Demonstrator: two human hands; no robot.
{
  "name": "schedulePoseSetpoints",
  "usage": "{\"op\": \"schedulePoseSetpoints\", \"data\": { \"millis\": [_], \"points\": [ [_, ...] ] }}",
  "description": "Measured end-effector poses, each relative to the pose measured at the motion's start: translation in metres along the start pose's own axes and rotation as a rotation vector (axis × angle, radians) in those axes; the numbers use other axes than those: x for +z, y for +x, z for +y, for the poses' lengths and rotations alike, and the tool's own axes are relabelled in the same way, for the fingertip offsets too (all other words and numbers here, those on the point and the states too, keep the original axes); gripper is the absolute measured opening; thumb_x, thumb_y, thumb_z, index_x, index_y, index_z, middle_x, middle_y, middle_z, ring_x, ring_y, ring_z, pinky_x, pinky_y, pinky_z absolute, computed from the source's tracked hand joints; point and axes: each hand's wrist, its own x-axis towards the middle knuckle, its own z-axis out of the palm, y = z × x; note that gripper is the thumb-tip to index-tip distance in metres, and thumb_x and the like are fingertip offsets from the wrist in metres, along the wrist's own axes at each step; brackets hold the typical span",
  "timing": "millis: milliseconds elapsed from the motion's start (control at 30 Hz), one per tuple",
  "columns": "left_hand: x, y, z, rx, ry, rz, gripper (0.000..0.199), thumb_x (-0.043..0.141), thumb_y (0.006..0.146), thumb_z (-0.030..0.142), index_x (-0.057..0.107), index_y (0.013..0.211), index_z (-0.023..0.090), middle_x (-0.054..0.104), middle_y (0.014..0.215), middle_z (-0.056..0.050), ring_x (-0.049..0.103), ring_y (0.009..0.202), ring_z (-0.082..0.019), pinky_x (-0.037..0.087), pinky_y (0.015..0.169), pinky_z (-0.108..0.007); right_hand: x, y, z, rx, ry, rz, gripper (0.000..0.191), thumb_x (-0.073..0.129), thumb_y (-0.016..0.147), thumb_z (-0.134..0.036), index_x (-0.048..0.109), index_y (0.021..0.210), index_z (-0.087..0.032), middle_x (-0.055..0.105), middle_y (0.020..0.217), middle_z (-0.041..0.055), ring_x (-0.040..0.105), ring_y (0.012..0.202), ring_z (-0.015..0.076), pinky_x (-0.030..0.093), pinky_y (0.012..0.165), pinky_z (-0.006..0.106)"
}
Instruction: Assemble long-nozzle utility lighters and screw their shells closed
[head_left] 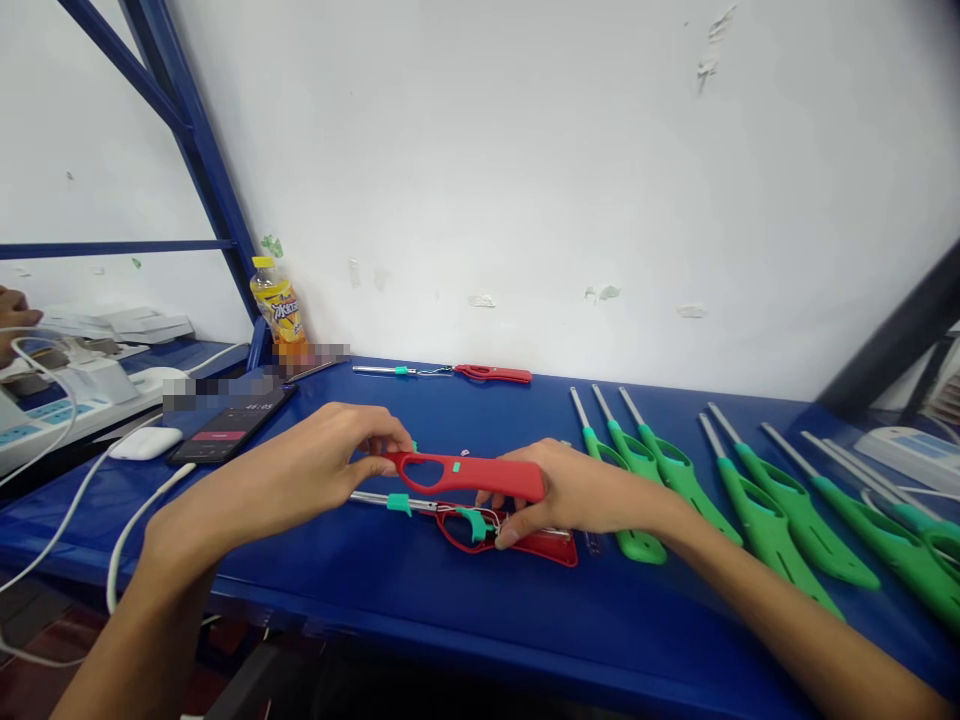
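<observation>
My left hand [341,450] pinches the narrow left end of a red lighter casing half [487,475], which has an oval trigger opening and a small teal button. My right hand [577,488] closes around the casing's wide right end, its thumb reaching down by the parts below. Under the raised half lies an opened red gas lighter [551,546] on the blue table, with a metal tube, a teal collar [399,503], a teal trigger [474,522] and thin wires. My right fingertips partly cover its inner parts, so I cannot tell whether they touch them.
Several green lighters [776,520] lie on the right. Another opened red lighter [491,373] rests by the wall. On the left are a phone [234,425], a white earbud case [146,443], cables, a yellow-capped bottle [279,305] and another person's hand [16,315].
</observation>
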Motion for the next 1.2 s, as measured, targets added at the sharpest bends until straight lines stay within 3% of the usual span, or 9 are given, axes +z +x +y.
{"op": "schedulePoseSetpoints", "data": {
  "millis": [500,767,1000,1200],
  "points": [
    [-0.0005,0.0013,0.0058,0.008,-0.024,-0.012,0.015,0.062,0.098,0.033,0.075,0.106,0.031,0.077,0.107,-0.001,0.070,0.099,-0.022,0.053,0.083,-0.031,-0.0002,-0.0015,-0.0040,0.000,0.066,-0.016,0.030,0.087,0.080,-0.041,0.069,0.095,-0.023,0.060,0.073,-0.0067,0.045,0.060,0.0098,0.032,0.056,0.025],
    [-0.0019,-0.0005,0.0091,-0.007,-0.010,-0.028,0.014,0.062,0.100,0.032,0.074,0.107,0.034,0.076,0.107,0.004,0.069,0.100,-0.019,0.051,0.083,-0.028,-0.0001,-0.0017,-0.0028,-0.006,0.063,-0.018,0.030,0.087,0.081,-0.043,0.069,0.095,-0.024,0.058,0.071,-0.0081,0.046,0.060,0.0091,0.032,0.056,0.024],
    [-0.0002,0.0010,0.0067,-0.003,-0.014,-0.026,0.013,0.062,0.099,0.033,0.074,0.105,0.032,0.076,0.106,0.003,0.068,0.100,-0.020,0.050,0.083,-0.029,-0.0002,-0.0018,-0.0040,0.005,0.042,-0.014,0.038,0.084,0.081,-0.055,0.064,0.088,-0.023,0.055,0.069,-0.0079,0.041,0.058,0.0094,0.029,0.053,0.024],
    [0.0024,0.0020,0.0079,0.001,-0.010,-0.048,0.016,0.059,0.099,0.028,0.073,0.106,0.032,0.075,0.105,0.002,0.068,0.098,-0.020,0.050,0.082,-0.029,-0.0001,-0.0006,-0.0026,-0.006,0.027,-0.018,0.031,0.085,0.081,-0.047,0.070,0.091,-0.022,0.062,0.073,-0.0061,0.047,0.061,0.0105,0.033,0.055,0.024]
  ]
}}
